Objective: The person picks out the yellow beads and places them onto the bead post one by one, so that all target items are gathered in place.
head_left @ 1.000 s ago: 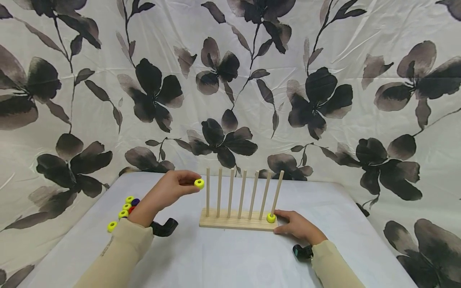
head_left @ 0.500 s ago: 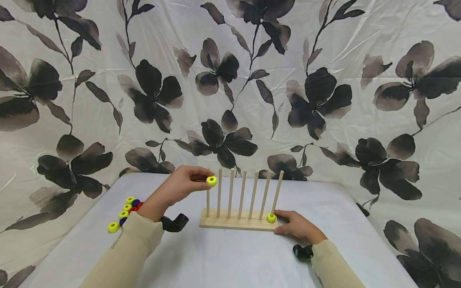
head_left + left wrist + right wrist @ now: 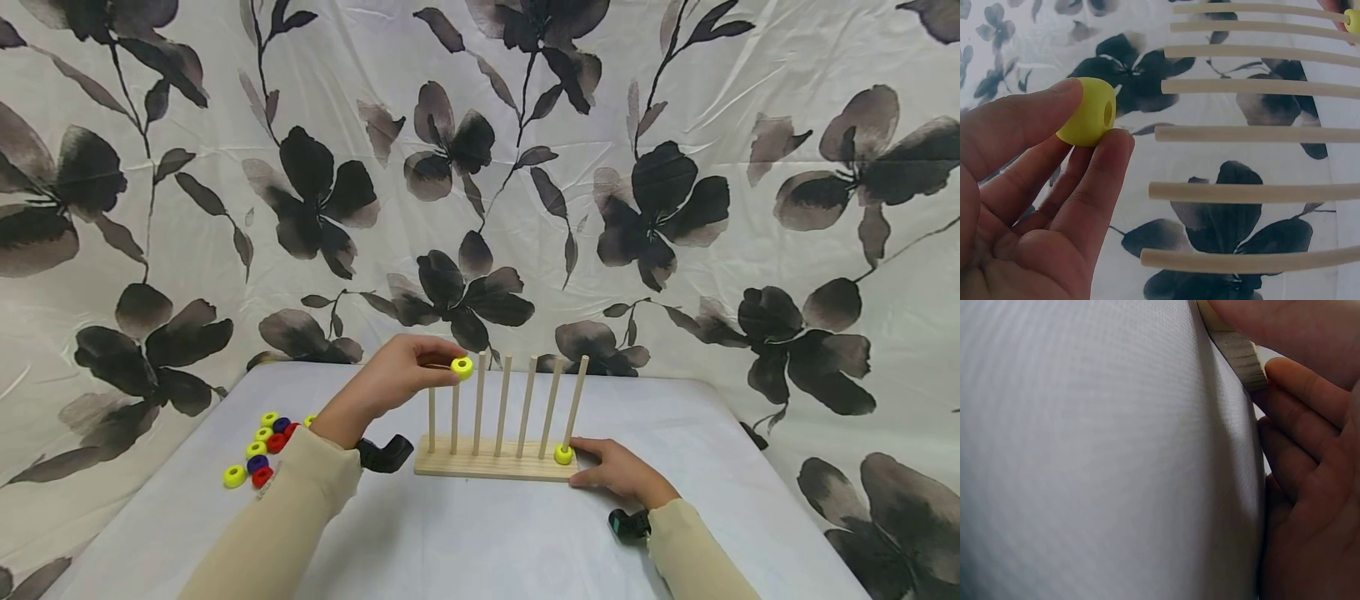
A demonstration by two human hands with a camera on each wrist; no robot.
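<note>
Between its thumb and fingers my left hand [image 3: 401, 375] pinches a yellow bead [image 3: 462, 367] with a hole through it. In the head view the bead is level with the tops of the left-hand pegs. The left wrist view shows the bead [image 3: 1088, 111] to the left of the peg tips, its hole facing them. A wooden peg stand [image 3: 487, 467] with a row of upright pegs stands mid-table. Another yellow bead [image 3: 563, 455] sits at the foot of its rightmost peg. At that end my right hand [image 3: 622, 471] grips the base [image 3: 1244, 359] between thumb and fingers.
Several loose yellow, red and dark blue beads, among them a red bead [image 3: 262, 477], lie on the left of the white-covered table [image 3: 480, 542]. Behind the table hangs a flower-patterned cloth [image 3: 555, 250].
My left hand has carried the yellow bead to the right and slightly up, past the leftmost peg. More of the loose beads show behind the sleeve. My right hand stays at the base.
</note>
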